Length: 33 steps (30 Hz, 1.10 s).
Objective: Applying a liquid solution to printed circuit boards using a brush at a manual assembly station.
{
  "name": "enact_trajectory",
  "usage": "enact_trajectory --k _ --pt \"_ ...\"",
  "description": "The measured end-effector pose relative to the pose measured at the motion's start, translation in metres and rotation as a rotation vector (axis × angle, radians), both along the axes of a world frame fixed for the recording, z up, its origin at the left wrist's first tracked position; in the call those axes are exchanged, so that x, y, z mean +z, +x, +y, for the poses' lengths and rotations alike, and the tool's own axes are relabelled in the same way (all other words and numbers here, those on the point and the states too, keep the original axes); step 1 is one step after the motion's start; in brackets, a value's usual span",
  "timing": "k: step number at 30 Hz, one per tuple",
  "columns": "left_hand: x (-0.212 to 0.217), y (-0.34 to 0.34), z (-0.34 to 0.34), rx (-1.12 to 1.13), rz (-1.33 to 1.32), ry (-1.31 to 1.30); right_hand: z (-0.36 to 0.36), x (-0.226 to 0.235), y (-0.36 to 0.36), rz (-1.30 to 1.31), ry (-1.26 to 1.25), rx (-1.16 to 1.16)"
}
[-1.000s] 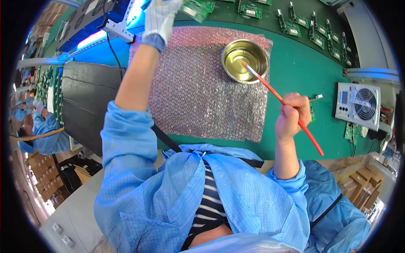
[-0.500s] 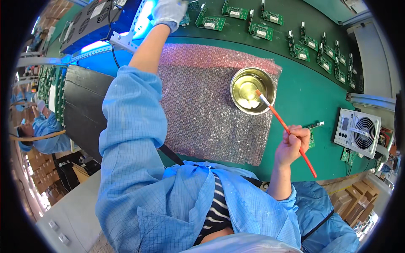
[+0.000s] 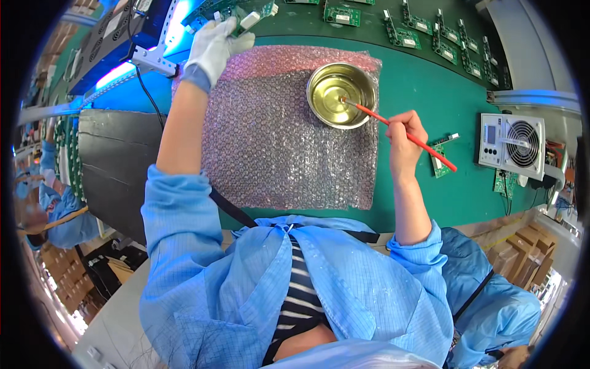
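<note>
My left hand, in a white glove, is closed on a green circuit board with white connectors, at the top edge near the blue light. My bare right hand grips a thin red brush, whose handle slants down to the right. The brush tip is inside a round metal bowl of clear yellowish liquid; whether it touches the liquid I cannot tell. Under the bowl lies a sheet of bubble wrap. Just right of my right hand, another green board lies on the table.
Several green boards stand in rows on a dark surface at the back right. A black lamp housing with fans is at upper left. A white box with a fan sits at right. Another person works at far left.
My left hand has come back from the lit area toward me, with the circuit board now visible in it. The brush tip stays over the bowl. The whole view has shifted.
</note>
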<state>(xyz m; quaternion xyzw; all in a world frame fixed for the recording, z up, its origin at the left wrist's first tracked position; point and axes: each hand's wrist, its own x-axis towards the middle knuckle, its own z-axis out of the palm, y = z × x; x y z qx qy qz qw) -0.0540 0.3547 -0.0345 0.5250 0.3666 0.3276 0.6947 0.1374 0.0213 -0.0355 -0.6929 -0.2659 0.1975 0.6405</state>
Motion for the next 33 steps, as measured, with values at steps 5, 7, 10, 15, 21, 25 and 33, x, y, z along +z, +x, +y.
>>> enact_trajectory --k 5,7,10,15,21,25,33 --pt "0.027 -0.037 -0.048 -0.267 -0.378 -0.289 -0.010 0.009 0.002 0.004 0.005 -0.021" --pt "0.038 -0.039 -0.064 -0.249 -0.364 -0.238 -0.020 0.018 0.008 -0.025 0.024 -0.052" --pt "0.044 -0.033 -0.084 -0.202 -0.358 -0.259 -0.034 0.029 0.017 0.010 0.010 -0.093" --pt "0.046 -0.019 -0.103 -0.293 -0.054 -0.124 -0.040 0.037 0.018 0.047 0.043 -0.078" --pt "0.048 -0.006 -0.134 -0.427 -0.061 0.010 -0.031 0.053 0.004 0.189 0.266 0.110" --pt "0.047 0.002 -0.146 -0.435 0.064 0.037 -0.015 0.057 -0.011 0.177 0.250 0.183" --pt "0.043 0.003 -0.147 -0.464 0.024 -0.036 -0.010 0.058 -0.015 0.127 0.207 0.161"
